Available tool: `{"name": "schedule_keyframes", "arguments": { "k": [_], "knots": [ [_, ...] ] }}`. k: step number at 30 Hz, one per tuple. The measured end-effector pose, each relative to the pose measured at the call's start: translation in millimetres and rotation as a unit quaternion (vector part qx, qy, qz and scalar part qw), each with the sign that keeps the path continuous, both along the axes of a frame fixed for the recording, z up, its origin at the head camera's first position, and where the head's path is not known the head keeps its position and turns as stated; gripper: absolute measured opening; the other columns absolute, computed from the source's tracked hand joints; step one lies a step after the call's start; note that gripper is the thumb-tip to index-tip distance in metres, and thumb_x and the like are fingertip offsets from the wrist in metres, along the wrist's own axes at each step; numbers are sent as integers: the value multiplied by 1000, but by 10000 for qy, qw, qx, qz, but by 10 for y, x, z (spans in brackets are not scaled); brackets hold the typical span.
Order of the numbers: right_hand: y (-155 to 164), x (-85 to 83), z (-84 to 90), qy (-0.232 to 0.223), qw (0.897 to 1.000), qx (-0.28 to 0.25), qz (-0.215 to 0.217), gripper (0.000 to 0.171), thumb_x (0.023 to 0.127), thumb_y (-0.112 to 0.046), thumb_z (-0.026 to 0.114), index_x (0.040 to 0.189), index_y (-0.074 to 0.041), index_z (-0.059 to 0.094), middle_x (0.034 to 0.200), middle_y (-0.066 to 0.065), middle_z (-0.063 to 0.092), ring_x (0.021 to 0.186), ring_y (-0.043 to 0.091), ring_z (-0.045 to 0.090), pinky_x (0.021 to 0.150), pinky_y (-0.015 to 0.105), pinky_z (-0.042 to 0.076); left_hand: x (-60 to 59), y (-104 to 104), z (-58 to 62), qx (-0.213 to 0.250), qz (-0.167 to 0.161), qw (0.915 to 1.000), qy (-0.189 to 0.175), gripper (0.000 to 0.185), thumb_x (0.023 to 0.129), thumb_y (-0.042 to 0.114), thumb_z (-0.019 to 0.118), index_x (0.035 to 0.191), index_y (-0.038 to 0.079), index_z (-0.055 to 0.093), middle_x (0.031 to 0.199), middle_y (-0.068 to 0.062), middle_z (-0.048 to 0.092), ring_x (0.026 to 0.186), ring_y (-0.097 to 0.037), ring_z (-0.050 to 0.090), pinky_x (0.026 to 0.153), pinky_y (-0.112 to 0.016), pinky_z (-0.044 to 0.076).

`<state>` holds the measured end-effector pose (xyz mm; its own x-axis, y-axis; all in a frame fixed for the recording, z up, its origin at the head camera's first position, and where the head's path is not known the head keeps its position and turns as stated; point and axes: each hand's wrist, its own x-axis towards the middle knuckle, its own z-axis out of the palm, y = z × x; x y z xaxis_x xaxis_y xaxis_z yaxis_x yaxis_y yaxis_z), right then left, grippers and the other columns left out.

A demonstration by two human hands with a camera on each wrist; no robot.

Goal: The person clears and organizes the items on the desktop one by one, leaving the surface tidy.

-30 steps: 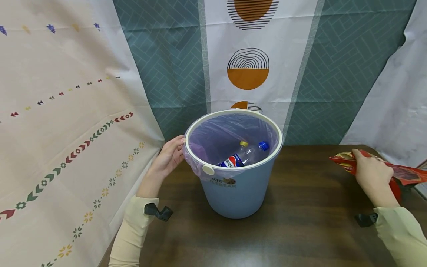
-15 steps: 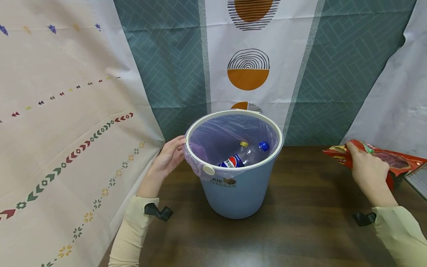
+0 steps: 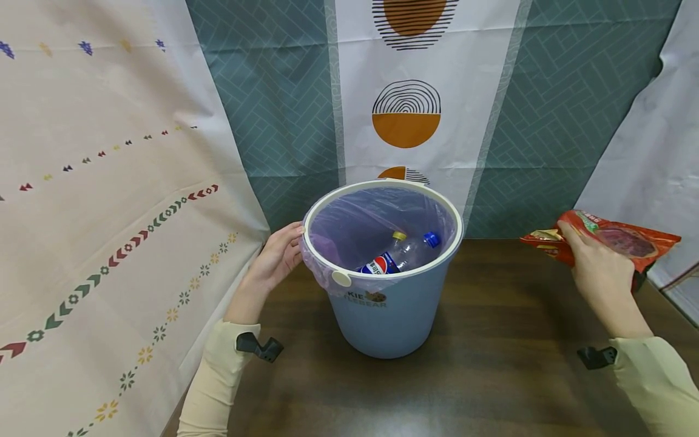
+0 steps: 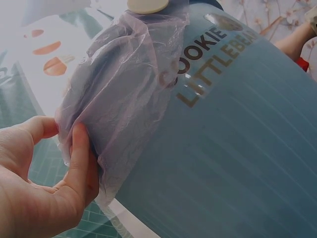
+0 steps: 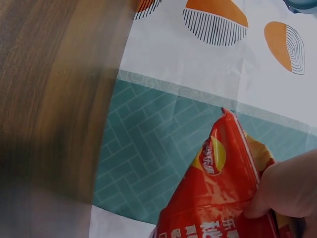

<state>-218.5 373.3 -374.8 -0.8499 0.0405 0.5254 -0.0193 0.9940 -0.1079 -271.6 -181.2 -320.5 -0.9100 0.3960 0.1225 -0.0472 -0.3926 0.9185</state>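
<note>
A light blue waste bin [image 3: 382,315] with a white rim and a clear liner stands on the dark wooden table [image 3: 491,364]. Inside lie a Pepsi bottle [image 3: 401,255] with a blue cap and a second bottle with a yellow cap. My left hand [image 3: 275,258] rests against the bin's left side, fingers on the liner's overhang [image 4: 119,104]. My right hand [image 3: 592,270] grips a red snack bag [image 3: 611,240], lifted off the table to the right of the bin; the right wrist view shows the red snack bag [image 5: 223,198] up close.
Patterned cloth backdrops hang close behind and to the left of the bin [image 3: 109,182]. The table's right edge [image 3: 671,303] lies just beyond my right hand.
My right hand has raised the red snack bag off the table and brought it slightly left, toward the bin. The left hand and the bin have not moved.
</note>
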Motion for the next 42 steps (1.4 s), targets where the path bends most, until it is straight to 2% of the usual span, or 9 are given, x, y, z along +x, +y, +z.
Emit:
{"name": "schedule_keyframes", "arguments": {
  "k": [4,7,13,22,29,34,42],
  "knots": [
    [-8,3,20,102,9999,74,92,82,72,10,59,144,-20,37,97,33,58,46,41,43,35,52,31,0,1,-1,-27,29,10000,-8,15,101,10,44,113,6,53,93,1,64,77,-5,64,69,-17,56],
    [-15,6,37,230,9996,105,134,83,71,11,57,145,-21,37,98,33,58,47,42,43,36,54,32,0,2,1,-61,43,10000,5,16,101,10,44,114,5,52,93,1,65,77,-5,64,69,-17,56],
    [-44,13,71,522,9979,223,301,87,70,10,60,147,-25,36,108,31,59,48,43,45,42,62,38,-5,0,0,-57,12,10000,24,16,101,11,44,114,5,52,93,1,65,78,-5,64,69,-17,56],
    [-124,17,118,1011,9926,338,589,90,66,12,63,145,-26,40,101,29,63,50,46,47,45,63,40,-3,4,6,-2,9,10000,30,15,102,10,43,111,6,54,91,1,65,76,-5,64,68,-17,56],
    [-172,32,126,1055,9912,439,670,91,68,10,64,147,-27,37,99,28,64,45,40,44,42,59,40,9,9,6,9,45,10000,-12,16,101,9,41,112,6,54,91,2,64,76,-5,64,68,-16,55],
    [-185,42,140,1098,9901,511,703,93,69,10,64,148,-28,35,105,28,65,43,37,42,40,57,39,13,12,11,59,22,10000,3,17,101,9,41,112,6,54,92,2,64,77,-5,64,68,-16,55],
    [-251,47,186,1479,9831,584,904,93,66,13,64,146,-27,40,107,26,66,44,38,43,40,56,40,-3,3,-7,112,-77,9999,14,16,101,9,43,110,6,56,91,1,64,77,-5,64,69,-17,55]
  ]
}}
